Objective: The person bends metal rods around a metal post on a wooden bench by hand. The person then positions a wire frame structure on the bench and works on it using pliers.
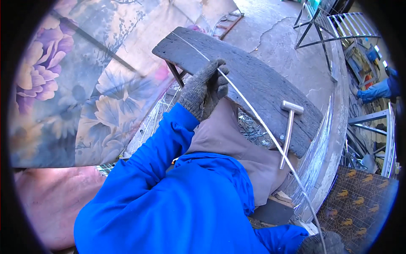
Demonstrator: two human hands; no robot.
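Observation:
A long thin metal rod (259, 118) runs slantwise from the far end of a dark wooden bench to the lower right. My left hand (207, 89), in a grey knitted glove, is closed around the rod above the bench's near edge. At the bottom right edge my right hand (322, 244), gloved too, is at the rod's near end and looks closed on it; the frame's rim cuts off part of this hand. A metal hammer (289, 127) rests on the right part of the bench top (245, 72), its handle sticking out past the near edge.
A bundle of thin shiny rods (315, 156) lies right of the bench. Short metal pieces (253, 129) are heaped below it. A flowered sheet (97, 84) covers the left side. Metal frames (319, 31) stand back right, near another person's blue-clad leg (375, 91).

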